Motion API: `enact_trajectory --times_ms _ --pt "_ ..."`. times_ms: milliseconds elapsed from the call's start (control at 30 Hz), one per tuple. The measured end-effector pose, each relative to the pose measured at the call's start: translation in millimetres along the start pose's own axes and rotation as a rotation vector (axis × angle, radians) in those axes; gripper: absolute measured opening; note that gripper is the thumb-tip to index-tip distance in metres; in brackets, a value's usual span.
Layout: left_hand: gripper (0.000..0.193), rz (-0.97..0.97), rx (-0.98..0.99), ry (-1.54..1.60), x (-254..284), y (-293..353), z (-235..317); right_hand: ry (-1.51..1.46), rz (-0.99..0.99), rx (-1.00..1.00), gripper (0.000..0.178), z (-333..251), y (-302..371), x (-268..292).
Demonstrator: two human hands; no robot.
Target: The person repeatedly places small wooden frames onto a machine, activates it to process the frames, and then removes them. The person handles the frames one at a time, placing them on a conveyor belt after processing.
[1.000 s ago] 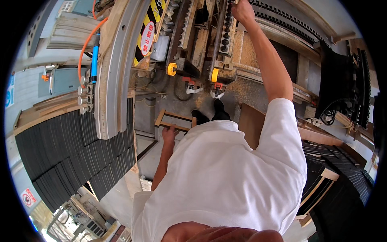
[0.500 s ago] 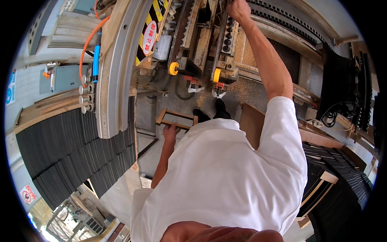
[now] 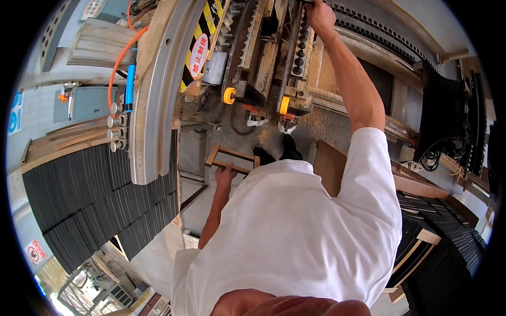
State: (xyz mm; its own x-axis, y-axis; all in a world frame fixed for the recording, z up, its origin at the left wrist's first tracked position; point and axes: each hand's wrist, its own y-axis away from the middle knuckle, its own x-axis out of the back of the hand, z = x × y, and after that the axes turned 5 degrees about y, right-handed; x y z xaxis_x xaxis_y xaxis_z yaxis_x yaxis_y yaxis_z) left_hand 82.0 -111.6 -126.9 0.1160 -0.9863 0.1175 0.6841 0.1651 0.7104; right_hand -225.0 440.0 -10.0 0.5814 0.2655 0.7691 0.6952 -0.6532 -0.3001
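My left hand hangs low beside my body, its fingers closed round one rail of a small open wooden frame. The frame is rectangular, with pale wooden bars, and its right end is partly hidden by my shirt. My right arm stretches far ahead, and my right hand is at the top edge of the view, over the far part of a machine rail set with a row of black round studs. The fingers are curled and partly cut off by the edge, so what they grip or touch I cannot make out.
Two yellow knobs sit at the near ends of the machine rails. A long grey metal beam slants along the left. Stacked black slats stand at left, more black slats at right. A brown board leans near my feet.
The whole view has shifted slightly downward. My right hand has moved a little to the right at the top edge; my left hand keeps hold of the wooden frame.
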Motion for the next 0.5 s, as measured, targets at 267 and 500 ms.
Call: enact_trajectory --times_ms 267,500 --pt "0.029 -0.014 -0.007 -0.015 5.2 -9.1 -14.1 -0.07 0.04 0.089 0.029 -2.2 11.1 14.4" --pt "0.027 0.014 -0.025 -0.021 -1.3 -5.2 -2.7 -0.031 0.03 0.045 0.033 -8.4 16.7 26.9"
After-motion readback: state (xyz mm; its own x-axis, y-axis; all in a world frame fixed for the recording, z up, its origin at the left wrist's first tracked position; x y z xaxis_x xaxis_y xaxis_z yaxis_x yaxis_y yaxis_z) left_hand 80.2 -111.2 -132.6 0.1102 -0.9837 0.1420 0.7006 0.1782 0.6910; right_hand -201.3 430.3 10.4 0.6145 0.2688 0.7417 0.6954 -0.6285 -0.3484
